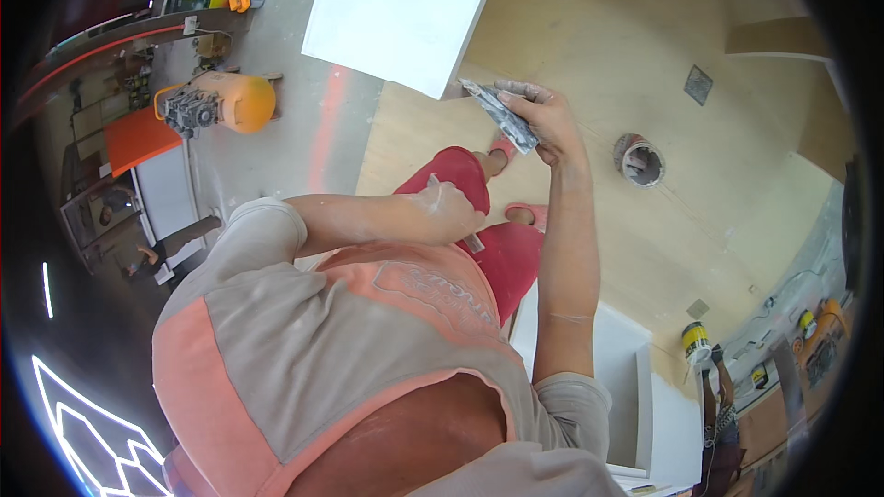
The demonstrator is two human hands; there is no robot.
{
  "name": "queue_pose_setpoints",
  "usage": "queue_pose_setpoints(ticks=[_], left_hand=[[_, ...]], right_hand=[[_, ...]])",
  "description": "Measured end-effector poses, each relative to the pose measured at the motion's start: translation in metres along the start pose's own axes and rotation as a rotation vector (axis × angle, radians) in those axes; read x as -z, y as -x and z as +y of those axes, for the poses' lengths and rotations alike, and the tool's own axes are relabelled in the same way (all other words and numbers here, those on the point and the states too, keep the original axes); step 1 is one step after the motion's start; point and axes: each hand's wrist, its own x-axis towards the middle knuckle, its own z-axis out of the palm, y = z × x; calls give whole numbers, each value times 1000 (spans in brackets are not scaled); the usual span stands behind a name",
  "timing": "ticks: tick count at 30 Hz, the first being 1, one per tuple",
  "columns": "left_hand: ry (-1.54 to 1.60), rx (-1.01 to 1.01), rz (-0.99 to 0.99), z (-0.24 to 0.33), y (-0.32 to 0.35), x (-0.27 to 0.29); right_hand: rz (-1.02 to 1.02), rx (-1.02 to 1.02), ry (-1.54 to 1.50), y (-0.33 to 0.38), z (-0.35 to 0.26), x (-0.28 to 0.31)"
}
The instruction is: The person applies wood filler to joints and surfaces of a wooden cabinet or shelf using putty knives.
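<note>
My right hand (pixel 543 115) grips a wide putty knife (pixel 502 117) between thumb and fingers, its flat blade smeared with grey-white putty. The blade's tip is close to the lower corner of a white panel (pixel 401 14); whether they touch, I cannot tell. In front of my body, my left hand (pixel 447 213) is closed, dusted with white. From its lower side pokes the end of a small flat scraper-like tool (pixel 473 243), the rest of it covered by the fingers. A putty-crusted bucket (pixel 640 161) stands to the right of my right forearm.
Plywood (pixel 608 46) spreads around my feet, with a dark square plate (pixel 698 85) lying on it. A white open cabinet box (pixel 635 396) is beside my right elbow. An orange air compressor (pixel 239 101) stands left. A person (pixel 723 396) and a paint can (pixel 696 339) are at lower right.
</note>
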Motion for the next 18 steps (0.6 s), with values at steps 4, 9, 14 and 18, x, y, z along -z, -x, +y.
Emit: queue_pose_setpoints(ticks=[4,9,14,18], left_hand=[[24,49,61,0,17,5],[157,241,54,15,36,8],[640,328,359,31,62,0],[1760,-27,967,39,44,-30]], right_hand=[[-27,12,52,8,-19,-8],[-117,46,-41,9,-15,-3],[-50,268,-175,41,-1,20],[-12,418,-202,105,-12,36]])
